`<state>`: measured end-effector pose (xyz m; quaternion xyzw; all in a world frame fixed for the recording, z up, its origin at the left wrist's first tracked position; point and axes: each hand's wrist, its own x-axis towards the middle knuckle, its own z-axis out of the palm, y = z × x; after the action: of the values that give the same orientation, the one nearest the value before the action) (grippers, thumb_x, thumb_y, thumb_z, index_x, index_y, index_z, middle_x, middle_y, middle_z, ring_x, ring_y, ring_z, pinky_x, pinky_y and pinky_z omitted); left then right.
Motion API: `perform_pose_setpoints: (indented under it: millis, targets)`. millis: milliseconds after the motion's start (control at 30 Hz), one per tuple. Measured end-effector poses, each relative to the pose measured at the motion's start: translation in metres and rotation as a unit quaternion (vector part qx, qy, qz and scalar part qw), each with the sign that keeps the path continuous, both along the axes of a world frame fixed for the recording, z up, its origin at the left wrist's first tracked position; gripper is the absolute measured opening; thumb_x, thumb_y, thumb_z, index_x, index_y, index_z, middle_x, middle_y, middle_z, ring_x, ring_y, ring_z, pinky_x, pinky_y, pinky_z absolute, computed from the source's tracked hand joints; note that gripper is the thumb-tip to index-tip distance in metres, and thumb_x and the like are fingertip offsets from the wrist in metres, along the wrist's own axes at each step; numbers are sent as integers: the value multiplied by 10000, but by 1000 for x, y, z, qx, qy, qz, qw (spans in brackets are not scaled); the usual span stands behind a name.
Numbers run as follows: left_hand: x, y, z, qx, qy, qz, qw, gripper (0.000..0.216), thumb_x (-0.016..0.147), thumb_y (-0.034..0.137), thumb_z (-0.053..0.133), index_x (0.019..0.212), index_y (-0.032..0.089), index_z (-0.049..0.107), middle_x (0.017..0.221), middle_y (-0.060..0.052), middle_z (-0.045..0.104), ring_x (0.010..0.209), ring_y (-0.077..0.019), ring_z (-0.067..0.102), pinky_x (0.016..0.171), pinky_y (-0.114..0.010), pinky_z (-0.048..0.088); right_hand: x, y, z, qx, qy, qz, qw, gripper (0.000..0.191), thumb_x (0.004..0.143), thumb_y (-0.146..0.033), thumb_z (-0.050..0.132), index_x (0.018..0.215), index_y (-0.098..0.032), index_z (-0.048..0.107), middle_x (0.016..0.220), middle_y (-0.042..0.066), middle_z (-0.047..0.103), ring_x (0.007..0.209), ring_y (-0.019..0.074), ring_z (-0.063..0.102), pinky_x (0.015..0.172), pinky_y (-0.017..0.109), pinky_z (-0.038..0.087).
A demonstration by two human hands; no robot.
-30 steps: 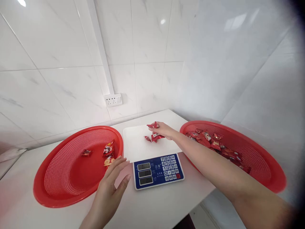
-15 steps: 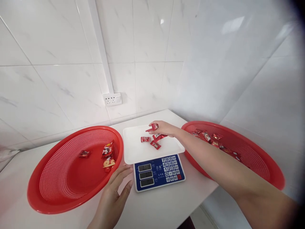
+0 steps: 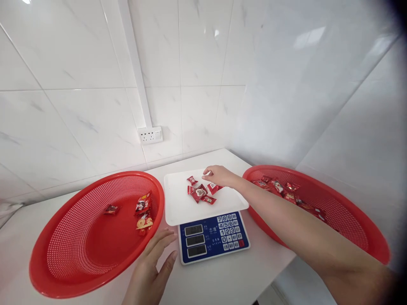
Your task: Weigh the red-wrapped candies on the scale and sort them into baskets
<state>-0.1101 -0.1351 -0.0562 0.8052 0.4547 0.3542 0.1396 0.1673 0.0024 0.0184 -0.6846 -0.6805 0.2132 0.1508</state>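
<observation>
Several red-wrapped candies point(image 3: 200, 192) lie scattered on the white pan point(image 3: 178, 205) of a scale with a blue keypad front point(image 3: 213, 237). My right hand point(image 3: 219, 175) hovers just above the pan's far right part, fingers loosely curled, with one candy point(image 3: 212, 187) right under it; nothing shows in its grip. My left hand point(image 3: 152, 264) rests flat and open on the white counter, between the left red basket point(image 3: 95, 279) and the scale. That basket holds a few wrapped snacks point(image 3: 143, 209). The right red basket point(image 3: 356, 228) holds several red candies point(image 3: 286, 192).
The white counter point(image 3: 222, 279) ends at a near edge at bottom right. White tiled walls meet in a corner behind the scale. A white socket point(image 3: 150, 135) and a cable duct point(image 3: 133, 63) are on the back wall.
My right hand has let go of the candies it held; they now lie spread on the scale pan. My left hand has barely moved. The view has shifted slightly.
</observation>
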Motion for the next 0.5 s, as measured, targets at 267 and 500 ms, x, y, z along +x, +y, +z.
perform_pose_setpoints:
  millis: [267, 500]
  targets:
    - [0, -1, 1, 13, 10, -12, 1000, 253, 838, 290, 535, 1067, 269, 641, 1124, -52, 671, 1034, -183, 636, 842, -297, 535, -4, -5, -11, 29, -20, 29, 999, 334, 813, -390, 549, 1104, -239, 614, 1069, 42, 674, 903, 186, 628, 738, 274, 457]
    - [-3, -2, -5, -9, 17, -12, 1000, 278, 838, 304, 529, 1086, 262, 646, 1140, -69, 664, 1054, -205, 626, 848, -311, 535, -21, -17, -30, 29, -83, 152, 984, 343, 724, -240, 637, 1067, -253, 647, 1084, 47, 664, 1024, 242, 578, 818, 302, 418]
